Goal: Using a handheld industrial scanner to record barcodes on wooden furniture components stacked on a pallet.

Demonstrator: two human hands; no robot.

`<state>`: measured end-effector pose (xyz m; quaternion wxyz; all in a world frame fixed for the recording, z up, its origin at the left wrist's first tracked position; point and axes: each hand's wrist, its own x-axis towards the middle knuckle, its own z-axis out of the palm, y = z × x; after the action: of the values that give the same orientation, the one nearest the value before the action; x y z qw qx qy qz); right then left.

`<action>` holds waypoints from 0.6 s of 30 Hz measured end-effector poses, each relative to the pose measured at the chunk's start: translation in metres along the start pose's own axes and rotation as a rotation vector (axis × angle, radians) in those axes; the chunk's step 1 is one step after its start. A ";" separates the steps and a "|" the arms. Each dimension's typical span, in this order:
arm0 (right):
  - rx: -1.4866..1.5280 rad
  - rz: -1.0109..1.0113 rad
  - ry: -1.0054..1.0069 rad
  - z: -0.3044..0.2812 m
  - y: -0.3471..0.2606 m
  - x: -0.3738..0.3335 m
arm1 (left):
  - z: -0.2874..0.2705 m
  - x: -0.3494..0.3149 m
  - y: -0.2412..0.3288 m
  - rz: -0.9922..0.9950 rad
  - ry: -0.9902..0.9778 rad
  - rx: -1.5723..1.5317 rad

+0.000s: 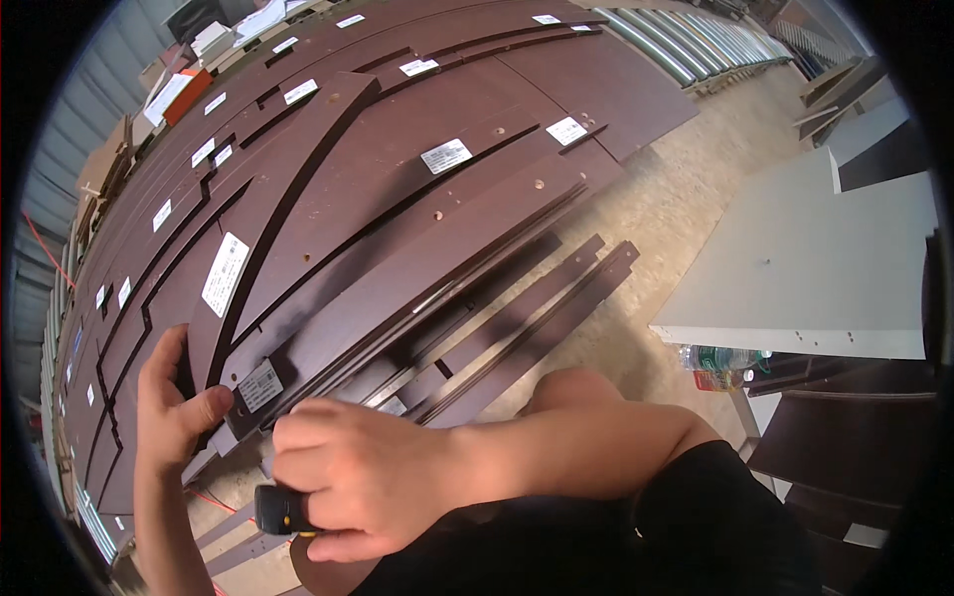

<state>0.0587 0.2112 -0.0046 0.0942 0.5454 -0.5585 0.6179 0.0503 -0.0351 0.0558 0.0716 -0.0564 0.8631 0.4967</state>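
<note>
My left hand (pixel 174 397) grips the near end of a narrow dark brown board (pixel 283 199), thumb on one side and fingers partly hidden behind it. This board lies across other brown panels and carries a white label (pixel 227 275). Closed in front of my body, my right hand (pixel 363 482) has a small black scanner (pixel 282 510) with yellow buttons at its fingers; whether it is strapped on or only held I cannot tell. Just beyond the right knuckles, another white label (pixel 260 385) sits on the corner of a brown panel (pixel 437 219).
Labelled brown panels cover the wide surface ahead. Narrow brown strips (pixel 537 328) lie along its near right side. A roller conveyor (pixel 696 45) stands at the far right, and a pale grey panel (pixel 805 258) to the right with bottles (pixel 720 360) beneath. Papers and an orange box (pixel 187 94) are far left.
</note>
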 end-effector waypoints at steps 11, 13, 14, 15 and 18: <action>0.143 0.044 -0.567 -0.002 0.000 0.000 | -0.057 -0.017 -0.034 0.019 0.319 -0.083; 0.152 0.050 -0.584 0.000 0.001 -0.004 | -0.070 -0.028 -0.042 -0.008 0.353 -0.189; 0.135 0.067 -0.586 0.001 0.002 -0.006 | -0.072 -0.035 -0.043 -0.028 0.373 -0.241; 0.133 0.071 -0.609 0.000 0.005 -0.008 | -0.071 -0.040 -0.046 -0.039 0.385 -0.243; 0.120 0.078 -0.646 -0.002 0.008 -0.012 | -0.068 -0.051 -0.054 -0.090 0.462 -0.380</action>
<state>0.0563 0.2158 -0.0178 -0.1436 0.6960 -0.5425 0.4480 0.1054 -0.1196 0.0530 -0.1167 -0.2185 0.7448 0.6196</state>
